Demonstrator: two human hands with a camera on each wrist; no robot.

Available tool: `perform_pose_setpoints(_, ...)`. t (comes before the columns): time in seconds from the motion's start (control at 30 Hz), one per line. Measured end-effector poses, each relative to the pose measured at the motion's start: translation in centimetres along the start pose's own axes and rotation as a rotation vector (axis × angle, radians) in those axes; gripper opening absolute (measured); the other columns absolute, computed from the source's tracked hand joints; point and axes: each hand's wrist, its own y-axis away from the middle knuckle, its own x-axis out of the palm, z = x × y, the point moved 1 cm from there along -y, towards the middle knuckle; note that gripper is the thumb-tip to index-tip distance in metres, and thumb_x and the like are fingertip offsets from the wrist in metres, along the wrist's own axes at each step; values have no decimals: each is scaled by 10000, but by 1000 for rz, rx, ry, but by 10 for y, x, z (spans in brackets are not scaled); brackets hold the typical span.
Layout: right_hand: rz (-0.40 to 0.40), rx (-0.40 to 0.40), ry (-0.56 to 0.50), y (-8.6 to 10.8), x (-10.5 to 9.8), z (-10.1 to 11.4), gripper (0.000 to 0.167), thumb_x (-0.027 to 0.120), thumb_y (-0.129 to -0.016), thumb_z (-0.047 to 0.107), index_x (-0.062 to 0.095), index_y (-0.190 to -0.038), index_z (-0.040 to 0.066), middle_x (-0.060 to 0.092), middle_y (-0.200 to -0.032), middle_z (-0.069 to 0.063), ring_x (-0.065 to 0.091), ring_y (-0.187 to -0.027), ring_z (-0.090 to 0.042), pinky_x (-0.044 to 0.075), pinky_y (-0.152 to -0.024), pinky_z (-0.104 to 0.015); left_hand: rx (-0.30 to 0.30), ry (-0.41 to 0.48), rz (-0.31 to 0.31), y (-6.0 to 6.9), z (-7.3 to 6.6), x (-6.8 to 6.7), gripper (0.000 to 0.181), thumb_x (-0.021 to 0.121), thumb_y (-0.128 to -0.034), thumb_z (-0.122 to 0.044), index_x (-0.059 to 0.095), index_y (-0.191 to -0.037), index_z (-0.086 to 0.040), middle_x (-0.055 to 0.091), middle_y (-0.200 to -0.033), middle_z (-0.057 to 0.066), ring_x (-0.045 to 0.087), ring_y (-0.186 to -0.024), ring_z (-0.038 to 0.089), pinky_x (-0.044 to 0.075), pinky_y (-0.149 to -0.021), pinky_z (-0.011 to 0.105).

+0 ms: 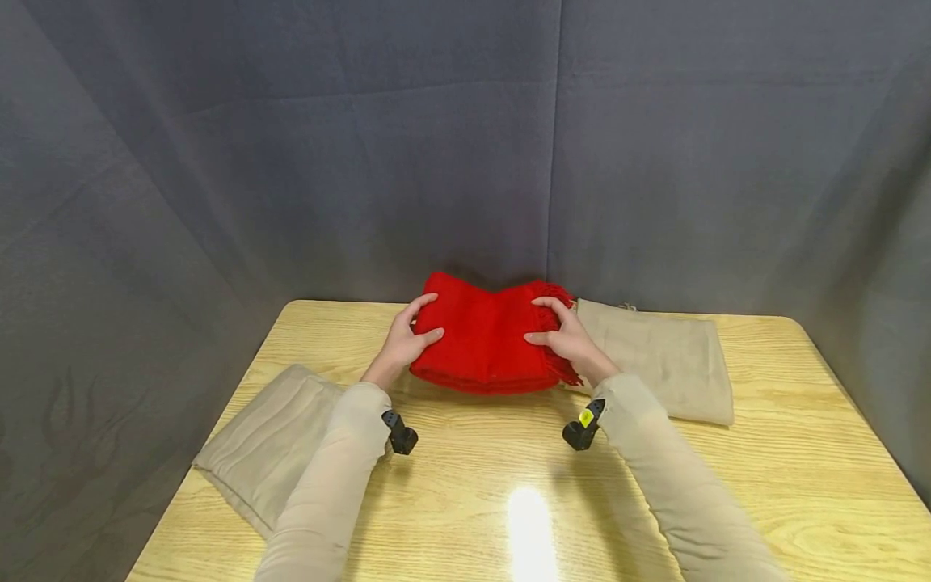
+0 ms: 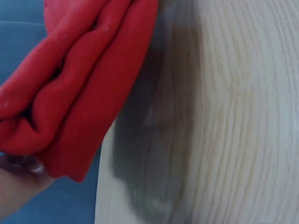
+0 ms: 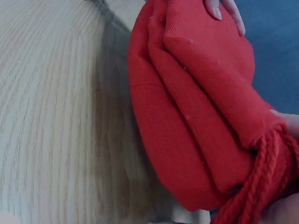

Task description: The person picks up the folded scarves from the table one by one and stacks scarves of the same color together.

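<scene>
A red scarf point(image 1: 483, 339), folded into a thick layered bundle, hangs between both hands over the back of the table and sags in the middle. My left hand point(image 1: 409, 335) grips its left end, thumb on the face toward me. At the fringed right end, my right hand point(image 1: 566, 333) holds it the same way. Twisted fringe point(image 3: 250, 191) drops beside the right hand in the right wrist view. The layered fold edges of the scarf point(image 2: 79, 70) show in the left wrist view, with a shadow on the wood beneath.
A folded beige cloth point(image 1: 662, 356) lies at the back right, partly behind the right hand. Another folded beige cloth point(image 1: 272, 444) lies at the left, partly under the left forearm. Grey curtain point(image 1: 451, 145) hangs behind the wooden table point(image 1: 473, 469).
</scene>
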Motion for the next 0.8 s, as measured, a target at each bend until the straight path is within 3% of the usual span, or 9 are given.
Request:
perform_pose_setpoints(0.23,-53,33,-39,-6,7,-11,562,583,-772,-88,414,-1289,51,368,-1300,-171,374,-1144,-324,295,-981,-422,-29,52,-43,-3,10,7,564,562,-818,82,440,-1336,-103,463,-1168,200,474,-1047,341,447,-842,430)
perform_pose_setpoints(0.53,-56,61,-66,-9,13,-21,596,485,-771,-151,394,-1318,64,381,-1287,-181,377,-1126,-316,310,-969,-423,-84,107,-107,-6,23,17,561,541,-805,114,472,-1304,-133,465,-1174,154,482,-1046,308,439,-859,415)
perform_pose_setpoints(0.8,-57,84,-73,-8,13,-25,618,450,-777,-163,375,-1347,65,359,-1323,-187,364,-1141,-320,291,-984,-423,-126,118,-117,-4,20,19,558,526,-814,116,473,-1306,-141,455,-1192,149,466,-1061,307,422,-876,418)
